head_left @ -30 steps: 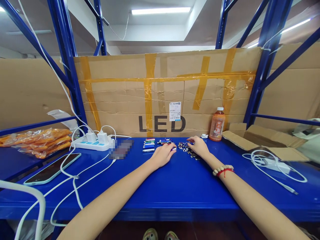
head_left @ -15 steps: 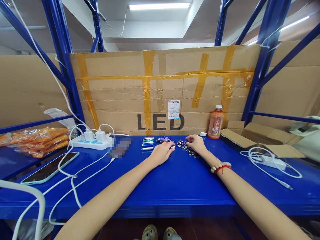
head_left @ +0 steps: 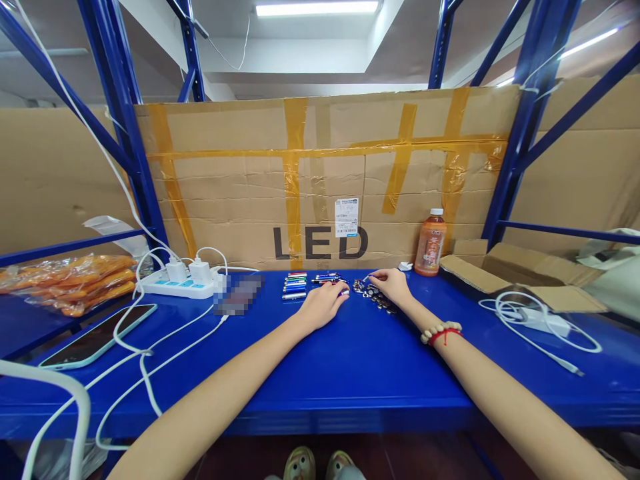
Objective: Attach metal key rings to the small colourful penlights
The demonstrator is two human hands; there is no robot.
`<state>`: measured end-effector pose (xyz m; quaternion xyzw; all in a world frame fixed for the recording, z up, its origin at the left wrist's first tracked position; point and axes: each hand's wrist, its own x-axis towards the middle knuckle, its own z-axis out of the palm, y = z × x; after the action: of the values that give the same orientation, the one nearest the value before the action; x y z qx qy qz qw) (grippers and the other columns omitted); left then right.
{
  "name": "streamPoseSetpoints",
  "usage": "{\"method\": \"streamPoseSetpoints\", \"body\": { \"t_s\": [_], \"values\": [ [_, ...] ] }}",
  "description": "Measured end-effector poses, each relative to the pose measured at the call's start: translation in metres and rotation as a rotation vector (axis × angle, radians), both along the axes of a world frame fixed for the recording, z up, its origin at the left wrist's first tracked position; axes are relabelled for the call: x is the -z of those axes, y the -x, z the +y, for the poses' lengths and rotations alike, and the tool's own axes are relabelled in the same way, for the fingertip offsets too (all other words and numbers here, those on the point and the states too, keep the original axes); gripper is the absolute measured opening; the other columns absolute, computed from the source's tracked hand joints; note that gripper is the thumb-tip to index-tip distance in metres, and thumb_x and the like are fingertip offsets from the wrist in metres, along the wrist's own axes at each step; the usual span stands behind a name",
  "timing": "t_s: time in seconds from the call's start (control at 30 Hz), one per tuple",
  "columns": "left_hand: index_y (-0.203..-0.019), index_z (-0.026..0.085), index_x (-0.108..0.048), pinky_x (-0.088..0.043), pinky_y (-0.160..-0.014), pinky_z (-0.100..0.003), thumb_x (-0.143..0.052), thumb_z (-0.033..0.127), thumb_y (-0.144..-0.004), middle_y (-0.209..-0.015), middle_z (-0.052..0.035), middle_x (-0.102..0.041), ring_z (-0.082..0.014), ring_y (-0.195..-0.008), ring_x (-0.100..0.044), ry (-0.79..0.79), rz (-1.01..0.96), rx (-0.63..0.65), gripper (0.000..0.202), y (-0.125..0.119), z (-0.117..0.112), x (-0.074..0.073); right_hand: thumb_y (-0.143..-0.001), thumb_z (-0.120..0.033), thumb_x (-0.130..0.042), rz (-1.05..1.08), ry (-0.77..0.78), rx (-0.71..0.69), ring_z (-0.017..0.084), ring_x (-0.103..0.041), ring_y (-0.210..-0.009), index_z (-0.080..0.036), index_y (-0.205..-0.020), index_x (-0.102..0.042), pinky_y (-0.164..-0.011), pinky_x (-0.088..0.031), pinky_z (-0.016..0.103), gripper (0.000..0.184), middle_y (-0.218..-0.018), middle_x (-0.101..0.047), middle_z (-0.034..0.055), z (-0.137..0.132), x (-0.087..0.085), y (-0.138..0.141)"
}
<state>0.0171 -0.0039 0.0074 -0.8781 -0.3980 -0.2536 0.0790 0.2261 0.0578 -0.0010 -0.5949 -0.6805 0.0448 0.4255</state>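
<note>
My left hand (head_left: 324,307) rests low over the blue table, fingers curled round a small shiny cylinder (head_left: 345,292) whose end shows at the fingertips. To its left lies a neat row of slim, coloured metal cylinders (head_left: 295,287). More of these cylinders (head_left: 326,277) lie just behind the fingers. My right hand (head_left: 393,285), with a bead bracelet on the wrist, is closed in a pinch. A small shiny metal piece (head_left: 367,277) shows at its fingertips. Beside and below this hand is a loose pile of small metal clasps or rings (head_left: 377,300).
An orange drink bottle (head_left: 431,243) stands behind my right hand, near an open cardboard box (head_left: 520,267). A white coiled cable (head_left: 545,323) lies at right. At left are a power strip (head_left: 180,285), a phone (head_left: 100,337) and looping cables. Taped cardboard (head_left: 240,193) forms the back wall.
My right fingertips have shifted slightly left over the metal pile, and a small shiny piece now shows at them. My left hand stays nearly still. The view has tilted very slightly.
</note>
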Motion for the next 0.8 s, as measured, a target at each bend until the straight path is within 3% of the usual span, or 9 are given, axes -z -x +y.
{"method": "streamPoseSetpoints", "body": {
  "t_s": [0.23, 0.47, 0.57, 0.8],
  "values": [
    [-0.106, 0.022, -0.045, -0.044, -0.075, -0.029, -0.028, 0.033, -0.089, -0.098, -0.0036, -0.057, -0.0173, -0.090, -0.054, 0.019, -0.005, -0.014, 0.026, 0.000, -0.001, 0.000, -0.066, -0.028, -0.058, -0.001, -0.070, -0.036, 0.014, -0.059, -0.061, -0.012, -0.073, -0.069, -0.059, -0.043, 0.019, 0.020, -0.069, -0.065, 0.0059, 0.000, -0.001, -0.001],
    [-0.104, 0.022, -0.042, -0.041, -0.081, -0.030, -0.027, 0.032, -0.089, -0.103, -0.0022, -0.056, -0.0169, -0.097, -0.052, 0.080, -0.105, 0.022, 0.023, 0.001, 0.004, 0.003, -0.065, -0.024, -0.061, -0.041, -0.013, -0.001, 0.013, -0.058, -0.059, -0.013, -0.077, -0.069, -0.062, -0.043, 0.021, 0.018, -0.067, -0.065, 0.0045, 0.003, 0.002, -0.005],
    [-0.104, 0.021, -0.039, -0.041, -0.077, -0.030, -0.024, 0.032, -0.090, -0.100, -0.0034, -0.057, -0.0174, -0.093, -0.053, 0.133, -0.176, -0.005, 0.023, 0.002, 0.004, 0.003, -0.061, -0.022, -0.065, -0.062, 0.003, -0.023, 0.013, -0.059, -0.063, -0.013, -0.076, -0.069, -0.060, -0.044, 0.020, 0.018, -0.070, -0.065, 0.0047, 0.004, 0.004, -0.007],
    [-0.104, 0.021, -0.035, -0.042, -0.071, -0.030, -0.022, 0.033, -0.090, -0.092, -0.0039, -0.058, -0.0187, -0.085, -0.056, 0.191, -0.198, -0.036, 0.023, 0.003, 0.001, 0.000, -0.067, -0.019, -0.061, 0.076, 0.225, -0.032, 0.011, -0.058, -0.052, -0.008, -0.084, -0.066, -0.050, -0.045, 0.017, 0.021, -0.060, -0.063, 0.0062, 0.004, 0.004, -0.011]
  ]
}}
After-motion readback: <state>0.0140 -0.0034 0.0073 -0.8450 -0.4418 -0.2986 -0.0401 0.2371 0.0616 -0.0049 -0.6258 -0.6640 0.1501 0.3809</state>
